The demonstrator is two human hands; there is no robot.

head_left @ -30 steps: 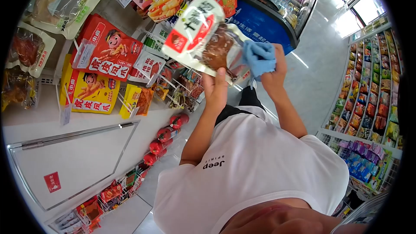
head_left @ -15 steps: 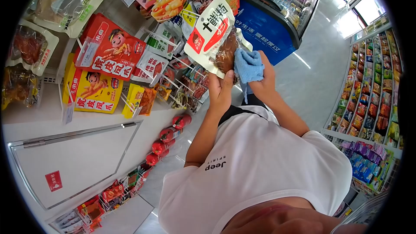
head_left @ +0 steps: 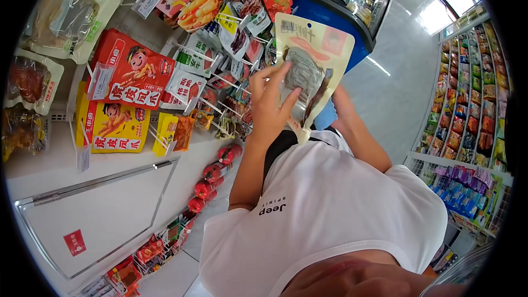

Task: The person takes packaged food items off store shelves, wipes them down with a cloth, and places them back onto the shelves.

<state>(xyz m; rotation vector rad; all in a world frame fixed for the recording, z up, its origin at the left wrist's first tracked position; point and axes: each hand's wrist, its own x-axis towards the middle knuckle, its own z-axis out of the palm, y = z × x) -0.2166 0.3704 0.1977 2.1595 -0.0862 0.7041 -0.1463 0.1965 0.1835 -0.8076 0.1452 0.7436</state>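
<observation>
A cream snack packet (head_left: 338, 49) with a clear window over dark meat stands tilted before me, its back side toward me. My left hand (head_left: 269, 102) grips it from the left, with fingers and thumb over the window. Behind the packet's lower right is my right hand (head_left: 344, 110), its fingers mostly hidden. A blue cloth (head_left: 326, 116) shows beside that hand, partly covered by the packet.
Hanging snack packets, among them a red bag (head_left: 135, 71) and a yellow bag (head_left: 118, 129), fill the rack at left on protruding hooks. A blue-sided display case (head_left: 330, 19) stands ahead. Shelves of snacks (head_left: 467, 104) line the right.
The packet has been turned over from its printed front to its back and shifted right. My left hand has moved up onto its window; the cloth and right hand are now largely behind it.
</observation>
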